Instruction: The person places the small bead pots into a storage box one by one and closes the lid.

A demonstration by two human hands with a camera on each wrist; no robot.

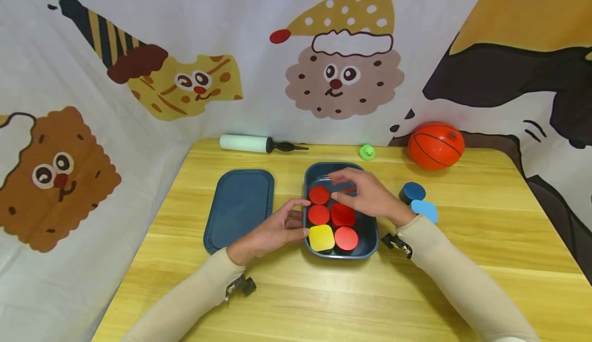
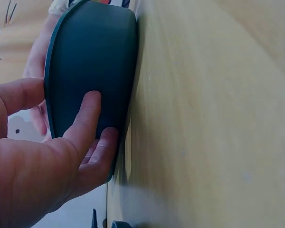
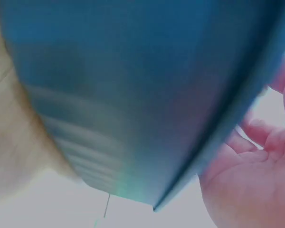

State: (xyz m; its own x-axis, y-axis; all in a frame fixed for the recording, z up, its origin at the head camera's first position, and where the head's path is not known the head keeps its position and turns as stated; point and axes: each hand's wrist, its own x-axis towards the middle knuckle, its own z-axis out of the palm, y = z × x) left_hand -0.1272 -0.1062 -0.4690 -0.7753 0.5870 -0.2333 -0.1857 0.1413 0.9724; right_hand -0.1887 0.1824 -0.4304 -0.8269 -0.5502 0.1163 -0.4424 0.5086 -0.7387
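Note:
A dark blue rectangular container [image 1: 365, 247] stands on the table with several red round and rounded blocks [image 1: 346, 238] and a yellow rounded-square block [image 1: 321, 237] inside. My left hand [image 1: 277, 229] is at its left side; in the left wrist view, fingertips rest against the outer wall [image 2: 92, 52] and one digit touches the rim. Over the container's right half hovers my right hand [image 1: 365, 193], fingers loosely bent, nothing visible held. The right wrist view shows that hand [image 3: 256, 175] beyond the container's rim, the near wall [image 3: 109, 95] hiding the blocks.
Left of the container lies a dark blue lid [image 1: 242, 203]. A dark blue round block [image 1: 412, 192] and a light blue block [image 1: 424, 210] sit by the right wrist. Along the back are a hand pump [image 1: 247, 143], a green duck [image 1: 367, 152] and a red ball [image 1: 436, 145].

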